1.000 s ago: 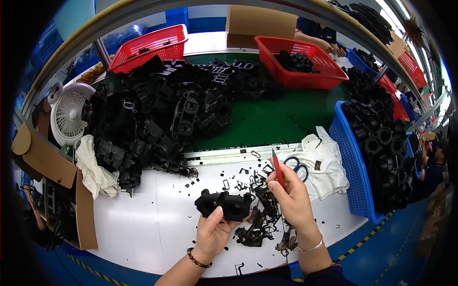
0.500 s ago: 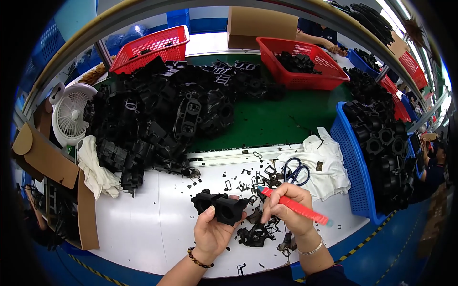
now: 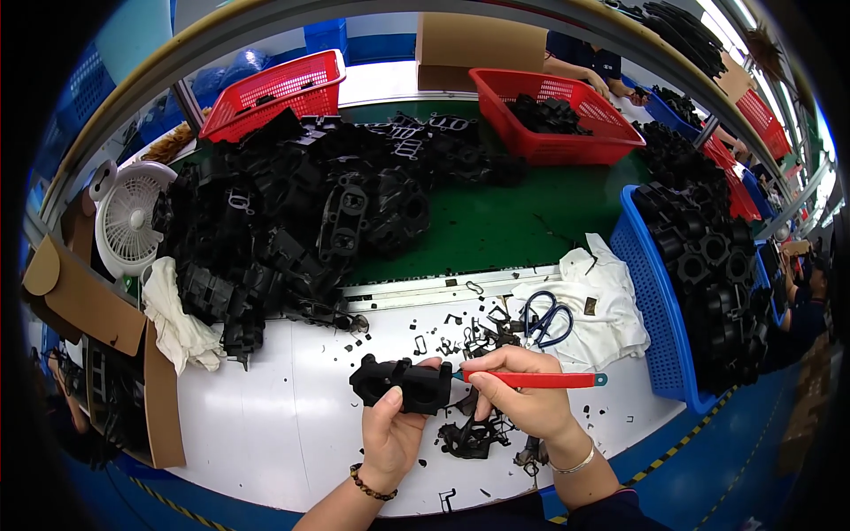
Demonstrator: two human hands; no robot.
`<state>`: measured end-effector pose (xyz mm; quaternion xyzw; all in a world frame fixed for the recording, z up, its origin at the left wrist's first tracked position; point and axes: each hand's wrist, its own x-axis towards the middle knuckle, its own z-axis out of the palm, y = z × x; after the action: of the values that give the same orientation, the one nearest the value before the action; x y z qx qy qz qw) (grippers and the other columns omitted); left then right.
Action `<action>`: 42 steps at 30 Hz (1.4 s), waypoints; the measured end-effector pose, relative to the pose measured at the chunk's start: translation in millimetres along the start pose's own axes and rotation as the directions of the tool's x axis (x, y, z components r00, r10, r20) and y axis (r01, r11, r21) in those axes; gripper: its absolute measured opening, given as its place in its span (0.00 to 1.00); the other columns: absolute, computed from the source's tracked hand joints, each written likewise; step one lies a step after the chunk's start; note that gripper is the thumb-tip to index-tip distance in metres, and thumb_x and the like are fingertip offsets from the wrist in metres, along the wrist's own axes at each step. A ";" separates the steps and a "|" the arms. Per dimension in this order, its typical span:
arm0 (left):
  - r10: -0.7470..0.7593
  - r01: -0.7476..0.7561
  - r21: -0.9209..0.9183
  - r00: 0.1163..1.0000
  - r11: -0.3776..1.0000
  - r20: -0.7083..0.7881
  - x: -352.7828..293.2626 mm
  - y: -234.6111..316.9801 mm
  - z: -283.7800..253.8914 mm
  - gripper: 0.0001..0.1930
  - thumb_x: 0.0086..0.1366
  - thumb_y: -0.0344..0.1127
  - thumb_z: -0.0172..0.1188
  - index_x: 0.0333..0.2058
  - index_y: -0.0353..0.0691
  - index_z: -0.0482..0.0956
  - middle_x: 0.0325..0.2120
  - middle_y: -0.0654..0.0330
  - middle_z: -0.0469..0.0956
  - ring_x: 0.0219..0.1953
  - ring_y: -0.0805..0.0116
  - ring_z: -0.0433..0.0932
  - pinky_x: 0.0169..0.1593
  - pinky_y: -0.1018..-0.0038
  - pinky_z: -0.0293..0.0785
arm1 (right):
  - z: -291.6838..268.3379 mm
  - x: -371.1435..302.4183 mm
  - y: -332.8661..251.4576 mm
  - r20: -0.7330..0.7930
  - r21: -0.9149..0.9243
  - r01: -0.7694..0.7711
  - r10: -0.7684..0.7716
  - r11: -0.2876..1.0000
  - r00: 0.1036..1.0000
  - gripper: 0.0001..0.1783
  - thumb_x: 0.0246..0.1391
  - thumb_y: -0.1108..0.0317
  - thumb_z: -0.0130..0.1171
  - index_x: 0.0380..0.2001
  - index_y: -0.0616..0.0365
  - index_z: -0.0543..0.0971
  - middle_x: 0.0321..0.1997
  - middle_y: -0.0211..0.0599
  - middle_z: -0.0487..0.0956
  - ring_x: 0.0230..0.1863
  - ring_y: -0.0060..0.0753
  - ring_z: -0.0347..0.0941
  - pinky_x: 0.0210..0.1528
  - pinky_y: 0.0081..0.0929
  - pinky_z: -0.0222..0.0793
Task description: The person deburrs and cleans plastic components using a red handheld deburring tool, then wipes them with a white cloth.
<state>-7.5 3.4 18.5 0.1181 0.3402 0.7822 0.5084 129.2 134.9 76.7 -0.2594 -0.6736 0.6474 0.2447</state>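
A black molded plastic part (image 3: 425,389) with round openings is gripped by my left hand (image 3: 392,435), thumb on its near side. My right hand (image 3: 524,396) is closed around a slim red-handled trimming tool (image 3: 553,380), which lies nearly level. The tool's tip meets the right end of the black part; the exact contact point is too small to make out. Below and beside my hands lie black plastic scraps (image 3: 474,437) on the white tabletop (image 3: 257,416). Dark-handled scissors (image 3: 547,320) rest on a white cloth (image 3: 602,310) beyond my right hand.
A large heap of black parts (image 3: 292,203) covers the far left. Red baskets (image 3: 567,146) stand at the back, and a blue basket (image 3: 660,310) full of parts at the right. At left are a white fan (image 3: 133,217) and a cardboard box (image 3: 164,389). Another person's hand (image 3: 598,81) shows far back.
My right hand has moved left and swung the red tool from a slant to nearly level, bringing its tip against the part. The part in my left hand has turned slightly.
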 end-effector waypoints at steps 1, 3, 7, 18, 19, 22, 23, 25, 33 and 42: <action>0.002 -0.002 0.000 1.000 1.000 -0.008 0.2 -0.7 -0.1 0.26 0.69 0.47 0.50 0.57 0.33 0.73 0.58 0.46 0.73 0.59 0.58 0.74 0.64 0.58 0.69 | 0.1 -0.2 -0.8 -0.008 0.005 -0.013 0.013 1.000 1.000 0.09 0.61 0.74 0.61 0.42 0.67 0.82 0.22 0.32 0.82 0.23 0.17 0.79 0.27 0.13 0.71; 0.004 -0.004 -0.005 1.000 1.000 0.000 0.9 -1.4 -0.5 0.26 0.69 0.47 0.49 0.57 0.33 0.73 0.59 0.46 0.73 0.59 0.58 0.74 0.64 0.58 0.69 | -0.1 0.1 -1.9 -0.018 0.011 -0.025 0.026 1.000 1.000 0.09 0.61 0.74 0.61 0.42 0.67 0.82 0.21 0.32 0.82 0.23 0.17 0.79 0.27 0.13 0.70; 0.007 -0.007 -0.010 1.000 1.000 0.010 0.7 -2.1 -0.4 0.26 0.69 0.47 0.49 0.58 0.32 0.73 0.59 0.47 0.73 0.59 0.58 0.74 0.65 0.59 0.69 | -0.1 0.2 -0.2 -0.017 -0.010 -0.006 0.005 1.000 1.000 0.07 0.61 0.76 0.60 0.41 0.68 0.81 0.22 0.34 0.82 0.22 0.19 0.79 0.26 0.15 0.72; 0.004 -0.004 0.006 0.999 1.000 0.036 0.3 -1.3 0.8 0.26 0.69 0.46 0.48 0.58 0.33 0.72 0.58 0.45 0.74 0.60 0.57 0.74 0.65 0.59 0.68 | -2.3 2.0 3.5 -0.002 0.034 -0.017 0.017 0.999 1.000 0.07 0.62 0.74 0.60 0.40 0.68 0.81 0.21 0.33 0.81 0.21 0.18 0.78 0.25 0.15 0.70; -0.004 0.004 -0.012 0.999 1.000 0.048 0.8 -1.3 0.3 0.26 0.69 0.46 0.48 0.58 0.33 0.72 0.57 0.45 0.74 0.59 0.55 0.74 0.65 0.59 0.69 | -4.6 4.0 4.9 0.017 0.123 -0.043 0.042 0.991 0.999 0.07 0.63 0.73 0.59 0.40 0.68 0.81 0.20 0.34 0.81 0.20 0.19 0.77 0.25 0.16 0.70; -0.096 0.119 -0.178 0.986 0.977 0.134 0.8 3.2 -0.8 0.27 0.69 0.45 0.47 0.58 0.29 0.71 0.60 0.43 0.71 0.61 0.56 0.72 0.66 0.58 0.67 | -13.6 10.4 15.1 0.108 0.364 -0.111 0.077 0.925 0.991 0.09 0.64 0.72 0.58 0.39 0.69 0.80 0.18 0.34 0.79 0.17 0.21 0.75 0.23 0.17 0.70; -0.096 0.120 -0.176 0.986 0.977 0.136 0.9 4.1 -1.0 0.27 0.69 0.45 0.47 0.58 0.29 0.71 0.60 0.43 0.71 0.61 0.56 0.72 0.66 0.58 0.67 | -15.1 12.2 18.7 0.178 0.503 -0.159 0.078 0.849 0.981 0.10 0.65 0.71 0.57 0.39 0.70 0.79 0.17 0.34 0.78 0.16 0.22 0.73 0.22 0.18 0.69; -0.139 0.191 -0.243 0.967 0.951 0.214 1.1 5.5 -1.7 0.28 0.69 0.46 0.47 0.58 0.29 0.71 0.60 0.43 0.71 0.61 0.55 0.72 0.67 0.56 0.66 | -15.5 14.2 24.2 0.214 0.587 -0.196 0.083 0.786 0.973 0.12 0.67 0.70 0.55 0.41 0.71 0.78 0.14 0.34 0.75 0.15 0.23 0.71 0.21 0.20 0.68; -0.176 0.190 -0.148 0.979 0.970 0.103 1.6 5.1 2.3 0.29 0.69 0.47 0.47 0.58 0.27 0.71 0.60 0.44 0.71 0.63 0.49 0.71 0.69 0.55 0.63 | -17.2 13.2 33.6 0.488 0.772 -0.335 -0.165 0.540 0.857 0.15 0.68 0.69 0.50 0.42 0.75 0.77 0.10 0.34 0.72 0.11 0.25 0.66 0.18 0.21 0.65; -0.154 0.232 -0.412 0.965 0.881 0.213 2.1 5.8 -0.2 0.27 0.67 0.47 0.50 0.55 0.31 0.74 0.58 0.45 0.72 0.66 0.43 0.66 0.71 0.52 0.60 | -16.7 13.4 21.9 0.077 0.474 -0.042 0.007 0.880 0.997 0.07 0.63 0.73 0.60 0.34 0.68 0.79 0.19 0.35 0.79 0.17 0.23 0.74 0.23 0.19 0.71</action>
<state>-12.7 3.6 21.9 0.0354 0.1222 0.7700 0.6253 131.0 156.9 55.4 -0.1763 -0.4996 0.8047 0.2679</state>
